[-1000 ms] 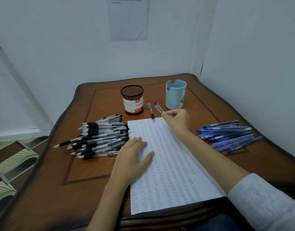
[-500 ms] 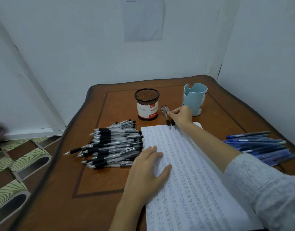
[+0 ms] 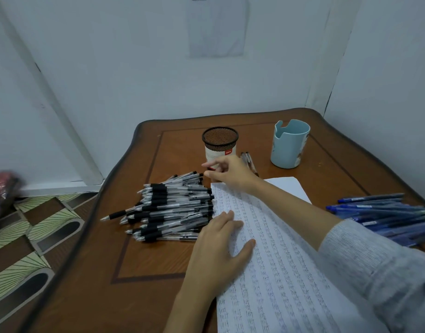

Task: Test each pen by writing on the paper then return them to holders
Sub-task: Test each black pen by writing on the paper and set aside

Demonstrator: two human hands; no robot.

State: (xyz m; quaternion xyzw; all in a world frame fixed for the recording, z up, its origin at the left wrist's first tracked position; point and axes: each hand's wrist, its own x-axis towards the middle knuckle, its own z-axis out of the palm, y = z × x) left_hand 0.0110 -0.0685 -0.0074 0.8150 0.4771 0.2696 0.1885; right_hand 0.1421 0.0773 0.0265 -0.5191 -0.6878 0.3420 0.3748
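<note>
My left hand (image 3: 218,241) lies flat on the left edge of the paper (image 3: 278,260), which is covered in rows of written words. My right hand (image 3: 230,171) reaches across the top of the paper, fingers stretched out over the far end of the pile of black pens (image 3: 173,205); it holds nothing. Two black pens (image 3: 248,159) lie on the table just behind that hand. A black mesh holder (image 3: 219,143) stands behind the pile. A light blue holder (image 3: 290,144) stands to its right.
Several blue pens (image 3: 384,212) lie in a pile at the right edge of the wooden table (image 3: 134,272). White walls close in behind and to the right. Patterned floor (image 3: 26,236) shows past the table's left edge.
My right hand has let go of the pen beside the other one behind the paper and moved left toward the black pen pile. The view has shifted left. My left hand stays on the paper.
</note>
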